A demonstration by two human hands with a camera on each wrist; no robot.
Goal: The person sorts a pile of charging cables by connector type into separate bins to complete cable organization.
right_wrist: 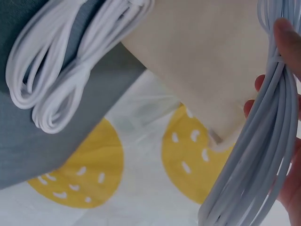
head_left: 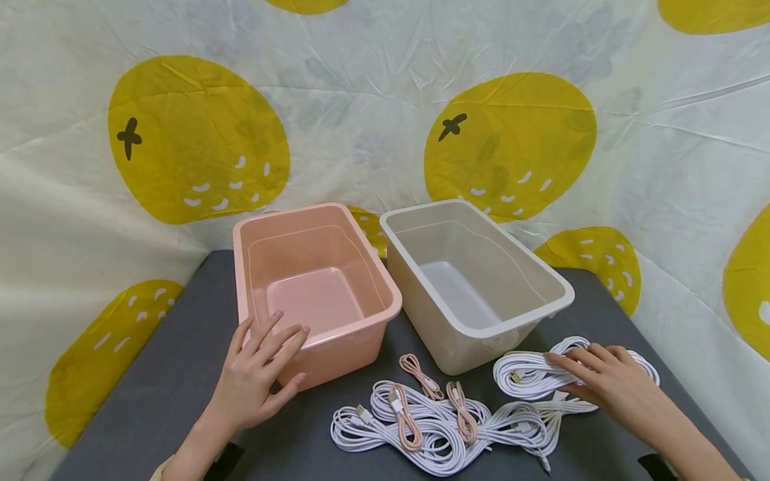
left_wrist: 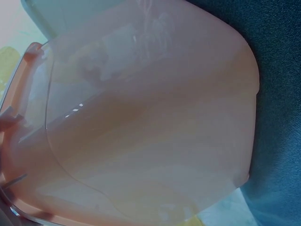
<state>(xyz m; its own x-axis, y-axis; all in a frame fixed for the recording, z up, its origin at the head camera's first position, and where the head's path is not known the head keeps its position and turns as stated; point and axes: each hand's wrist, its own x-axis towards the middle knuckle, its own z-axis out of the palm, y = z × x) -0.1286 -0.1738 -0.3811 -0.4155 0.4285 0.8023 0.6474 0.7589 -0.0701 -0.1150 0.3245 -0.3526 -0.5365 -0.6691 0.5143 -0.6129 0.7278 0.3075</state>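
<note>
My left hand is at the near left corner of a pink plastic basin, its fingers extended over the rim. Only bits of that hand appear along the edge of the left wrist view, by the basin's rim. On the right, my right hand grips a coiled white cable, raised above the table in the right wrist view, where its strands hang from the fingers. Several other white cable coils lie in front of the basins, with small pink cables on and beside them.
A beige basin stands right of the pink one, and nothing lies inside either. Both rest on a dark grey table. Behind them hangs a white cloth with yellow fruit shapes.
</note>
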